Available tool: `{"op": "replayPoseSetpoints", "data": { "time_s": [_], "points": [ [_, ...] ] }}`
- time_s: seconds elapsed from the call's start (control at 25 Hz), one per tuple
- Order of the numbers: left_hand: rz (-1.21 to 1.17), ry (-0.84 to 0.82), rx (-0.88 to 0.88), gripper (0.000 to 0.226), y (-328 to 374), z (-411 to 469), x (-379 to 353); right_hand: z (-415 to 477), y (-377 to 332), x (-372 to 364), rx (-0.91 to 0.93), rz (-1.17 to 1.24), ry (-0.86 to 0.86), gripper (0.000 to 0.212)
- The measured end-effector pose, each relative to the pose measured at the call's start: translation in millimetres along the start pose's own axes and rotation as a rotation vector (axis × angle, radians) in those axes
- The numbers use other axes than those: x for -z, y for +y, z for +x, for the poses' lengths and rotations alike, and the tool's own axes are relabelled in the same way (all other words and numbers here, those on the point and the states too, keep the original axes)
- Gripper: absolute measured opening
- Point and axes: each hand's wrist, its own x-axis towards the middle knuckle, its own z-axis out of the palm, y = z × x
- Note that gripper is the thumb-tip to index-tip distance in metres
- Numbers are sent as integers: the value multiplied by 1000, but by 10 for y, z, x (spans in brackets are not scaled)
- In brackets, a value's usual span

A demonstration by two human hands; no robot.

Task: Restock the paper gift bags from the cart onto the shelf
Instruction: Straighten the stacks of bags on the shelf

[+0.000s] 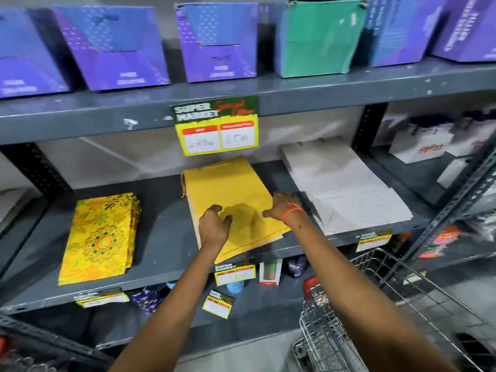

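A flat stack of plain yellow paper gift bags [228,191] lies on the grey middle shelf [163,237], its near end jutting slightly past the shelf's front edge. My left hand [213,224] rests on the stack's near left part, fingers curled. My right hand [284,206], an orange thread on its wrist, rests on the near right part, fingers bent down onto the top bag. Neither hand visibly grips a bag. The wire cart [375,318] stands at the lower right; its contents are hidden.
A stack of patterned yellow bags [100,237] lies to the left, a stack of white bags [343,186] to the right. Purple boxes [112,47] and a green box [319,36] fill the upper shelf. A price tag [216,126] hangs above the yellow stack.
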Motion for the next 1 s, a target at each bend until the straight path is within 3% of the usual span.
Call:
{"op": "replayPoseSetpoints", "data": {
  "time_s": [0.16,0.24,0.36,0.44,0.6,0.72,0.8,0.92,1.0],
  "points": [
    [-12,43,237,36,-350,-61,159,55,15,-139,-138,145,-65,79],
    [-184,-1,397,33,-497,-71,164,39,44,-174,-156,259,-93,75],
    [-474,-91,488,27,-591,-62,131,-8,33,-286,-132,265,-82,66],
    [-560,-100,505,31,-686,-29,91,-51,-34,-367,-111,222,-86,59],
    [-577,-182,435,11,-709,-138,185,-83,-33,-392,-75,192,-118,49],
    [-482,-313,325,44,-647,-265,289,-125,-11,-380,-98,157,-129,49],
    [-413,-287,265,46,-656,-281,377,-161,-22,-404,-81,189,-187,61],
    [-313,-305,211,61,-757,-211,439,429,364,-842,33,211,-268,111],
    [-241,-316,198,57,-814,-186,430,669,520,-989,79,154,-323,122]
  ]
}}
